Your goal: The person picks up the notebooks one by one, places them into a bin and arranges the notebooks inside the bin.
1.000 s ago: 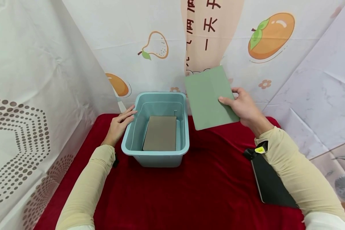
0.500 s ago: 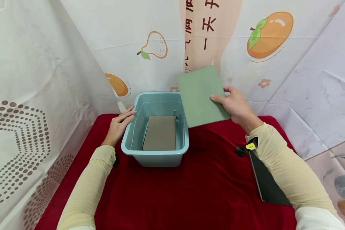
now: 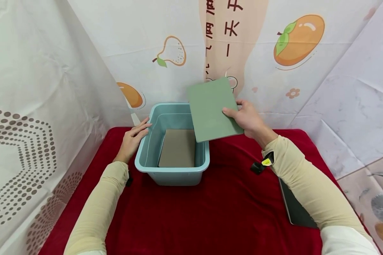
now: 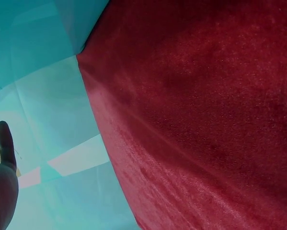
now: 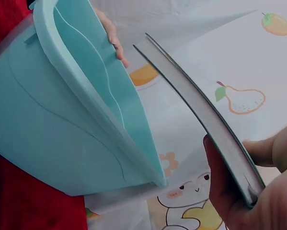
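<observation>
My right hand (image 3: pixel 250 120) pinches a green hardcover book (image 3: pixel 212 111) by its right edge, thumb on the cover. The book is tilted and overlaps the back right corner of a light blue plastic basin (image 3: pixel 172 170) in the head view. Its pale page edges show between the covers of the book (image 5: pixel 196 103) in the right wrist view. My left hand (image 3: pixel 132 141) rests on the basin's left rim with its fingers extended. Flat inside the basin lies a grey-brown book (image 3: pixel 178 148), its upper right corner hidden by the green one.
A red cloth (image 3: pixel 191 219) covers the table. To the right, a black book (image 3: pixel 297 207) lies partly beneath my right forearm. Behind the basin hangs a white curtain (image 3: pixel 131 28) printed with fruit, and more sheets hang at both sides.
My right hand has carried the green book leftward, from beside the basin to over its right rim. My left hand and the basin have stayed in place.
</observation>
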`<move>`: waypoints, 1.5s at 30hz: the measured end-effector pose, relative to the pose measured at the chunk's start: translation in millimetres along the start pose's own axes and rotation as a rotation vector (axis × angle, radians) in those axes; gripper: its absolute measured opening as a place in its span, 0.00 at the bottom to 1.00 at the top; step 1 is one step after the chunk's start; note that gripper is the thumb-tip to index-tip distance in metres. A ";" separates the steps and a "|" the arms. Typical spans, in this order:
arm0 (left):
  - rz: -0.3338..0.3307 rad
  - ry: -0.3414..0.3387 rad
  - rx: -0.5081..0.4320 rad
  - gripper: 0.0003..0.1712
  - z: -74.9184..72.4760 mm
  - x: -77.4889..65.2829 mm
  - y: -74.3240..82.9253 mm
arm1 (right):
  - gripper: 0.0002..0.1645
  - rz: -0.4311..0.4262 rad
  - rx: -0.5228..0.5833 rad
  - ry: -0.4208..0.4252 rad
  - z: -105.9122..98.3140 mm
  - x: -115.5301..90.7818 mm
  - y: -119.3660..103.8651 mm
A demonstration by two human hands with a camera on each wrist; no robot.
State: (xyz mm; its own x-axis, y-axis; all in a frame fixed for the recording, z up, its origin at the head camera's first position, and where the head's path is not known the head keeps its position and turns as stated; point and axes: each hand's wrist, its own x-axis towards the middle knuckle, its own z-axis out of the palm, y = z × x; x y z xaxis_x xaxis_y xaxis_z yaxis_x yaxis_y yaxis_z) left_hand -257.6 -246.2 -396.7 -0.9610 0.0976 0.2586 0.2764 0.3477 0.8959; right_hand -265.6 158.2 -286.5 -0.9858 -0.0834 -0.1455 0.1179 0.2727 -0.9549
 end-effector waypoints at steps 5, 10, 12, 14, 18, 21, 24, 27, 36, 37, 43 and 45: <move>-0.005 0.001 0.009 0.22 0.4 -0.7 -0.2 | 0.38 0.001 0.015 -0.038 8.6 -0.7 -2.3; -0.012 0.000 -0.003 0.22 -0.9 -0.9 -0.1 | 0.33 -0.028 0.048 -0.066 17.4 0.7 -5.0; -0.013 -0.005 -0.002 0.22 -1.2 -0.5 0.0 | 0.31 -0.040 0.064 -0.078 21.4 1.4 -6.1; -0.012 -0.011 0.003 0.22 -1.3 -0.3 0.4 | 0.29 -0.053 0.088 -0.095 25.2 2.6 -6.7; -0.009 -0.016 0.003 0.23 -1.1 -0.1 0.5 | 0.26 -0.076 0.120 -0.131 32.9 4.2 -8.6; -0.006 -0.015 0.000 0.23 -1.1 -0.7 0.6 | 0.25 -0.088 0.123 -0.148 37.8 5.1 -10.6; -0.005 -0.013 -0.003 0.23 -1.4 -1.4 0.6 | 0.24 -0.082 0.128 -0.141 42.7 6.7 -12.7; -0.006 -0.013 -0.003 0.23 -1.4 -1.3 0.4 | 0.25 -0.062 0.117 -0.128 47.1 9.5 -14.5; 0.000 -0.003 0.010 0.22 -1.0 0.8 -1.7 | 0.27 -0.019 0.075 -0.153 61.9 18.3 -17.1; 0.001 -0.002 0.012 0.22 -1.0 1.0 -2.0 | 0.27 -0.018 0.075 -0.160 63.9 18.9 -17.3; 0.012 -0.004 0.012 0.22 -1.7 1.3 -3.4 | 0.24 -0.008 0.051 -0.200 77.2 23.3 -18.4; 0.014 -0.005 0.013 0.22 -1.6 1.3 -3.7 | 0.25 -0.001 0.028 -0.201 81.9 25.1 -18.6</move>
State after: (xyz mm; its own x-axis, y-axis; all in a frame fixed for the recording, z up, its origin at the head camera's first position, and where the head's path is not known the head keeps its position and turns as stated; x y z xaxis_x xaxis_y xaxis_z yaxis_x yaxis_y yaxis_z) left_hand -259.8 -248.9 -399.1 -0.9572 0.1073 0.2688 0.2894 0.3582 0.8877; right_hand -282.7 72.6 -293.7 -0.9427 -0.2741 -0.1904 0.1227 0.2458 -0.9615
